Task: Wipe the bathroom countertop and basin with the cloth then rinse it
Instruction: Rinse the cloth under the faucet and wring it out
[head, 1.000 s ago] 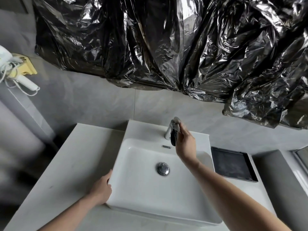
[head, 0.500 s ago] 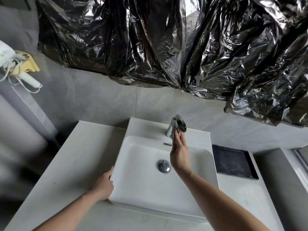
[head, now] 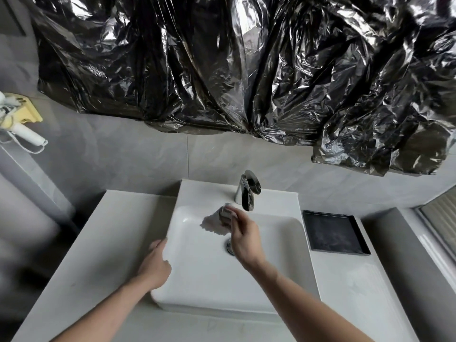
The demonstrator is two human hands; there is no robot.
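A white rectangular basin sits on a pale countertop. My right hand hovers inside the basin near its back wall, pinching a small grey cloth that hangs to the left of my fingers. The chrome faucet stands just behind and to the right of the cloth, apart from it. No water is visible. My wrist hides part of the drain plug. My left hand rests on the basin's left rim, fingers curled against the edge, holding nothing else.
A black tray lies on the countertop right of the basin. Crumpled black plastic sheeting covers the wall above. A white hair dryer hangs at the far left. A grey ledge runs along the right.
My right hand has come off the faucet and moved down and left into the basin, with the cloth now hanging from it. My left hand stays on the rim.
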